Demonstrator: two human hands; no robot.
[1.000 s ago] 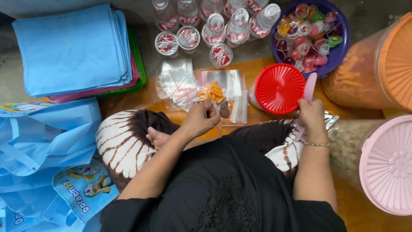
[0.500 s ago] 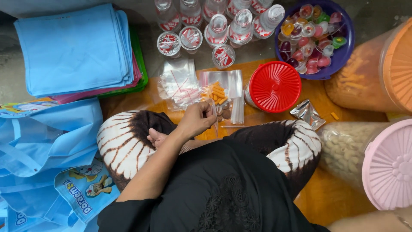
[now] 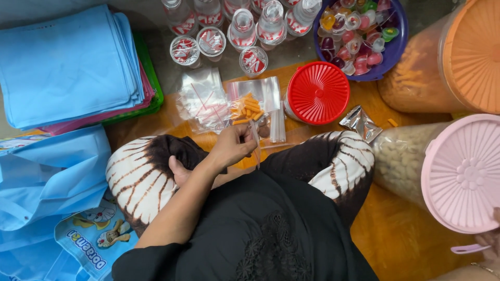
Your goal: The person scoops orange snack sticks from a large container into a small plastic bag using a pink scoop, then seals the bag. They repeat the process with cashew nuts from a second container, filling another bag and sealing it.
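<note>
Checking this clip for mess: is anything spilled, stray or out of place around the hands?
One orange snack stick lies loose on the orange mat, beside a crumpled silver packet, apart from the sticks in the clear bag that the left hand holds. Otherwise nothing looks spilled.

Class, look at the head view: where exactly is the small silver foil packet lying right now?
The silver foil packet lies right of centre, just below-right of the red ribbed lid, beside the patterned knee.
</note>
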